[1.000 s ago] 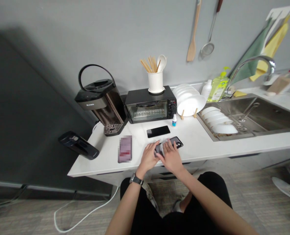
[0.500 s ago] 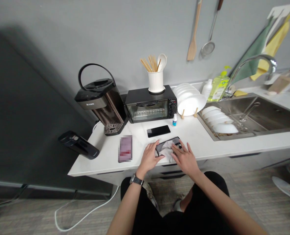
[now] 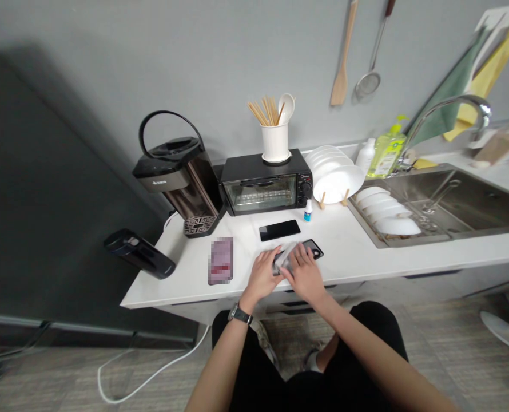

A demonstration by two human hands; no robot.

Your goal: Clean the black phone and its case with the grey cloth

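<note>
A dark-rimmed phone (image 3: 309, 246) lies on the counter's front part, its camera end to the right; whether it sits in a case I cannot tell. My left hand (image 3: 262, 273) grips its left end, thumb at the near edge and fingers at the far edge. A crumpled white tissue (image 3: 285, 255) lies on the phone's back, partly hidden. My right hand (image 3: 305, 272) holds the tissue against that surface with bent fingers. Just behind, a second black phone (image 3: 279, 230) rests flat, and a small white-and-blue bottle (image 3: 308, 212) stands to its right.
A pixelated purple rectangle (image 3: 221, 261) and a dark flask-like object (image 3: 139, 253) are to the left. Behind stand a water dispenser (image 3: 186, 183), a toaster oven (image 3: 263, 191) and racked plates (image 3: 339, 182). The sink (image 3: 464, 200) is at right.
My right hand has slid left along the phone with the tissue, uncovering more of the camera end. My left hand stays at the left end.
</note>
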